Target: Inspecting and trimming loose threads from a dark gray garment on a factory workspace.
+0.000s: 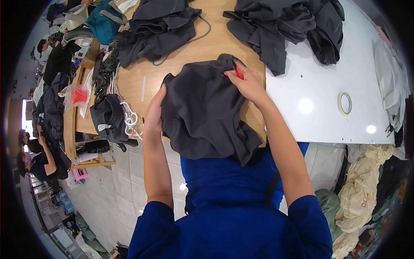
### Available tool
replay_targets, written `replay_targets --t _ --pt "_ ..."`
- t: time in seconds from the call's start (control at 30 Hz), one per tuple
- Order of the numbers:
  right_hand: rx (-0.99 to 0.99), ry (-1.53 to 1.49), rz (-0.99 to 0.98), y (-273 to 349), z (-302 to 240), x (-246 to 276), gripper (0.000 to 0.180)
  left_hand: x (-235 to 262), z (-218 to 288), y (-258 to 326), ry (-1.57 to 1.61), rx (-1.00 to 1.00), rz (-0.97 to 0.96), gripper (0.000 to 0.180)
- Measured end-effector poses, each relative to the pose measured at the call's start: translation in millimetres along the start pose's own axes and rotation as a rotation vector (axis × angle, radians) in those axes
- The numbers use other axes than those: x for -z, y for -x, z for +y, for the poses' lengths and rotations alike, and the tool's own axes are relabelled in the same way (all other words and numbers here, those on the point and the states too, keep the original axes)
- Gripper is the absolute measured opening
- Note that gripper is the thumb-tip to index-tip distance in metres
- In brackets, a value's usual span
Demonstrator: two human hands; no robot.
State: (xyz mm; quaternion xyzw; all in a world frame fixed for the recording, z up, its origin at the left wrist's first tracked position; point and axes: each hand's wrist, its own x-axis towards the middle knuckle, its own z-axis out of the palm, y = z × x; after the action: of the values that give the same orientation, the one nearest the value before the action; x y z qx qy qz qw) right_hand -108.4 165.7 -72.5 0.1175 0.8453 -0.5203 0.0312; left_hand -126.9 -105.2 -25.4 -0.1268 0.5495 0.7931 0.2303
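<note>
A dark grey cloth garment (202, 108) lies bunched in front of me, partly over the table's near edge. My left hand (154, 113) holds its left side, the fingers partly hidden by the cloth. At the upper right edge of the garment is my right hand (249, 84), its thumb and fingers closed round a small red tool with a dark pointed tip (237, 70). The same hand also touches the cloth there. How the fingers lie beneath the fabric is hidden.
Dark grey garments lie heaped at the far left (159, 30) and far right (276, 26). A tape roll (345, 103) sits on the white table (302, 116). White cord (130, 121) lies beside a dark folded cloth (108, 116). Other people work at the far left.
</note>
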Motion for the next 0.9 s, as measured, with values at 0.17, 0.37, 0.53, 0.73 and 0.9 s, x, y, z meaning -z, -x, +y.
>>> replay_targets --t 0.17,0.37,0.53,0.73,0.9 --pt "0.143 -0.623 0.015 26.1 -26.8 47.3 0.038 -24.0 31.8 -10.6 0.012 -0.415 0.049 0.033" --pt "0.129 -0.906 0.275 117.4 17.0 117.2 0.036 -20.5 24.5 3.3 -0.259 -0.517 -0.298 0.021" --pt "-0.171 -0.707 0.429 201.8 98.4 121.5 0.023 -46.9 -10.4 16.8 -1.03 -0.358 -0.889 0.02" --pt "-0.128 -0.575 0.808 213.8 80.9 119.5 0.02 -52.4 -31.0 26.7 -0.816 -0.042 -0.498 0.034" --pt "0.042 -0.51 0.795 170.8 28.2 103.2 0.022 -89.1 -49.8 19.5 -0.914 -0.127 -0.342 0.035"
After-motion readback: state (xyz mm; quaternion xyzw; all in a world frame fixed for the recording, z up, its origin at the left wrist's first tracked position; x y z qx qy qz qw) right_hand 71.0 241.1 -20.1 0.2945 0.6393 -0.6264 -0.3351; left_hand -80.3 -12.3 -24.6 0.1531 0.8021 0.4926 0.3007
